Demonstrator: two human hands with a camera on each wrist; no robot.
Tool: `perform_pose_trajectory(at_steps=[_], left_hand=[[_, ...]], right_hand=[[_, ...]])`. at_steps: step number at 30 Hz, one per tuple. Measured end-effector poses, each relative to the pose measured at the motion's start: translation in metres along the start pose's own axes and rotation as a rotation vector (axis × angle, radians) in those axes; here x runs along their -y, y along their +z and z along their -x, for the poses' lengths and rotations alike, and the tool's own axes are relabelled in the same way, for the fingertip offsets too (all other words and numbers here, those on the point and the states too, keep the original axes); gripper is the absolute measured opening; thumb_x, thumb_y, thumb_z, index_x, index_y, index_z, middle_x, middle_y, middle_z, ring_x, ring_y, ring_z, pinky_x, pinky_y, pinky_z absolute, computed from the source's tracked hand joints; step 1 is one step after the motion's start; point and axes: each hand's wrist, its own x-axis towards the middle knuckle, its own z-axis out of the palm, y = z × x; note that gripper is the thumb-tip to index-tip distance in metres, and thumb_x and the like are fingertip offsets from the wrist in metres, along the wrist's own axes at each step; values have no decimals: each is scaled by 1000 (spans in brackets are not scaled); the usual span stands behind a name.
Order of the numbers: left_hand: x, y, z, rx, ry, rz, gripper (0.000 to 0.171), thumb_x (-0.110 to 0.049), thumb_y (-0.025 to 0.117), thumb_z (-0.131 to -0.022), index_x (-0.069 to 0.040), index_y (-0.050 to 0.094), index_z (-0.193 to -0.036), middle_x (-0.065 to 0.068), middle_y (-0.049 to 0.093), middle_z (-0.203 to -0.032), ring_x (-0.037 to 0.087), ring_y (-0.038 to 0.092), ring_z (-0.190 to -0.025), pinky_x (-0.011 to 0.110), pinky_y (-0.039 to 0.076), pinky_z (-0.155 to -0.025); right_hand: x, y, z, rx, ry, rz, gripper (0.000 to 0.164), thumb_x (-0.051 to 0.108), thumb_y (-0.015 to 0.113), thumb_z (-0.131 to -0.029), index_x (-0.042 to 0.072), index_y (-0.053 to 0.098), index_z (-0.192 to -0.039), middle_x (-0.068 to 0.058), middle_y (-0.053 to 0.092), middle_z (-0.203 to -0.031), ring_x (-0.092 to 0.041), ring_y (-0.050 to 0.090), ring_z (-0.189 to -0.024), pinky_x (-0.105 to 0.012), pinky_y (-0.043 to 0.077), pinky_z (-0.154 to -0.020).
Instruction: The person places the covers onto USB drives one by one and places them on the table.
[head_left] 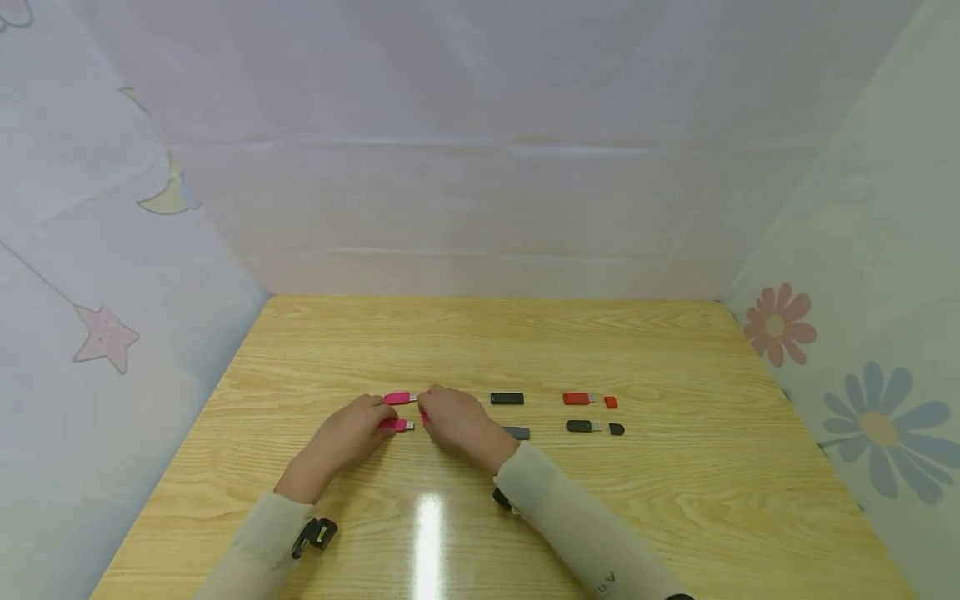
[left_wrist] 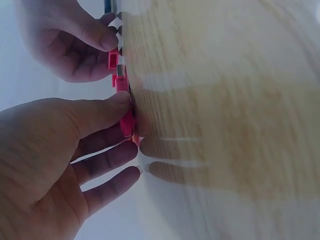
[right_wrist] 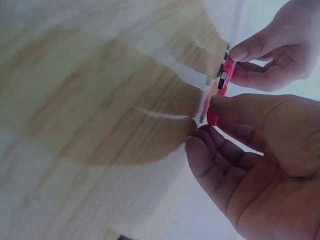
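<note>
My left hand pinches a pink USB stick between thumb and fingers, low over the table. The stick's metal plug points to the right, toward my other hand. Thumb and fingers of my right hand pinch a small pink cap, its opening facing that plug. A short gap parts cap and plug in the left wrist view. Just behind lies a second pink USB stick with its plug bare. Near its plug, more pink shows at my right fingertips, mostly hidden by the hand.
Right of my hands lie a black USB stick and a grey-blue one, partly covered by my right wrist. Farther right are a red stick with its red cap, and a black stick with its black cap.
</note>
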Motion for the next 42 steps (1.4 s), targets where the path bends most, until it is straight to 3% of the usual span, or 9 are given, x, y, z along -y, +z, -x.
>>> perform_pose_trajectory(at_steps=[7, 12, 17, 29, 36, 42], left_hand=[[-5, -5, -6, 37, -52, 103, 18, -22, 76, -93, -15, 63, -83, -8, 47, -67, 10, 44, -63, 28, 42, -61], [-13, -11, -10, 45, -40, 123, 15, -24, 77, -92, -12, 71, -100, -11, 51, -70, 8, 45, -64, 25, 42, -62], [-23, -16, -13, 35, -17, 138, 14, -20, 77, -91, -15, 65, -89, -9, 51, -71, 9, 44, -65, 24, 41, -60], [-41, -16, -21, 2, 45, 173, 9, -15, 77, -90, -12, 70, -93, -9, 55, -78, 8, 47, -69, 22, 45, -63], [-51, -13, -29, -28, 98, 180, 11, -17, 78, -90, -12, 73, -99, -6, 68, -88, 7, 59, -77, 25, 54, -71], [-59, -9, -34, -27, 118, 203, 11, -16, 77, -91, -11, 74, -101, -3, 71, -92, 9, 63, -82, 25, 55, -73]], right_hand=[[-11, -9, 12, -21, 8, -97, 14, 18, 63, -101, 17, 57, -88, 4, 54, -77, -13, 47, -70, -26, 42, -60], [-20, -15, 23, -52, 12, -119, 10, 17, 62, -101, 16, 59, -91, 5, 57, -81, -12, 49, -71, -26, 44, -63], [-31, -22, 39, -96, 13, -137, 4, 14, 64, -99, 14, 62, -95, 5, 57, -84, -12, 50, -73, -26, 45, -63], [-53, -30, 69, -179, 0, -141, 8, 15, 68, -97, 12, 63, -102, 4, 59, -90, -12, 52, -77, -27, 49, -67], [-60, -32, 81, -179, 32, -158, 9, 16, 69, -96, 12, 64, -103, 4, 61, -93, -11, 52, -78, -27, 49, -68], [-65, -32, 90, -200, 38, -192, 6, 14, 68, -96, 14, 63, -99, 4, 61, -93, -11, 53, -78, -28, 48, -68]])
